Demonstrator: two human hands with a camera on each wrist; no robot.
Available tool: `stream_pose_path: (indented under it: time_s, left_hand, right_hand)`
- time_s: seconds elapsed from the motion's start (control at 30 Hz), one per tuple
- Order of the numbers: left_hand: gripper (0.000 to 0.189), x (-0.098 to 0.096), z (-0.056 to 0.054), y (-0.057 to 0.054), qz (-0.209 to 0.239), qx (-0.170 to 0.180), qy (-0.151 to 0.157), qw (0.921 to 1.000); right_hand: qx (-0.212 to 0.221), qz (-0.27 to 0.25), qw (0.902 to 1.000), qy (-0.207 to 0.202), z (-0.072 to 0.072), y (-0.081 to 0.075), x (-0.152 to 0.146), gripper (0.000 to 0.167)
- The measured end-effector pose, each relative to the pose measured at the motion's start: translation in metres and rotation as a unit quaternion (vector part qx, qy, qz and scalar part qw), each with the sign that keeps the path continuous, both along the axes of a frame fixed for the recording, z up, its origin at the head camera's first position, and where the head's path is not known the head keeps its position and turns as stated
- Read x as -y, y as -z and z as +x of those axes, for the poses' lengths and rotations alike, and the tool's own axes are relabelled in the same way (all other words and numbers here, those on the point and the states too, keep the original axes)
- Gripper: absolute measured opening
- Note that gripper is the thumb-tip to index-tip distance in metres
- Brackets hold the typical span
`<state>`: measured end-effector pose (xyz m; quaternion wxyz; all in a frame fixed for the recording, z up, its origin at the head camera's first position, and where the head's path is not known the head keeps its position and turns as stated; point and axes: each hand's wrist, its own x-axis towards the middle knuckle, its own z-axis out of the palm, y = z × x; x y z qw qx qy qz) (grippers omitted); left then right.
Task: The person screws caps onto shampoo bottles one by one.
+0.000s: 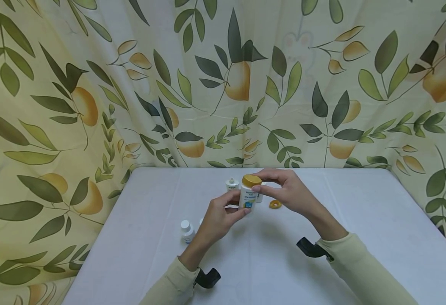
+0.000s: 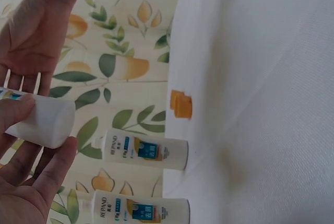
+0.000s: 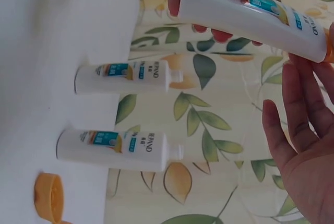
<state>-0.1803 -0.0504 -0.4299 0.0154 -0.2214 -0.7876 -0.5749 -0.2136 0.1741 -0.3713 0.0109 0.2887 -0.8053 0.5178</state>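
Observation:
A white shampoo bottle (image 1: 247, 198) with an orange cap (image 1: 251, 181) is held up over the table, its label facing the head camera. My left hand (image 1: 220, 215) grips its lower body between thumb and fingers. At the top, my right hand (image 1: 289, 190) pinches the cap between thumb and fingers. Behind it stand two similar bottles, one nearer the curtain (image 2: 148, 150) and one beside it (image 3: 112, 150), both with bare white necks. Loose orange caps (image 1: 275, 204) lie on the table to the right of the bottles.
At the left of the white-covered table (image 1: 268, 275) stands a small white bottle (image 1: 186, 231) with a white cap. Another white thing beside it is mostly hidden by my left hand. A leaf-patterned curtain (image 1: 215, 127) hangs along the table's far edge.

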Motion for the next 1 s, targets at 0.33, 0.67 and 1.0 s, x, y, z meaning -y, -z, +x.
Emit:
stream_pose_path:
  time_s: [0.33,0.67,1.0]
  left_hand:
    - [0.046,0.0009,0.0001,0.0018,0.000,0.000,0.001,1.0000]
    - [0.046,-0.0001,0.0003,0.0012,-0.004,-0.001,0.011,0.9999]
    - [0.045,-0.0030,0.0010,0.0011,0.005,0.001,0.021,0.9998]
  right_hand:
    - [-0.003,0.003,0.9996,-0.027,-0.0010,-0.0016,-0.0055,0.021]
    - [-0.013,-0.002,0.9995,-0.028,-0.0037,-0.0015,-0.0073,0.021]
    - [-0.010,-0.018,0.9996,-0.022,-0.0004,0.0006,-0.0027,0.034]
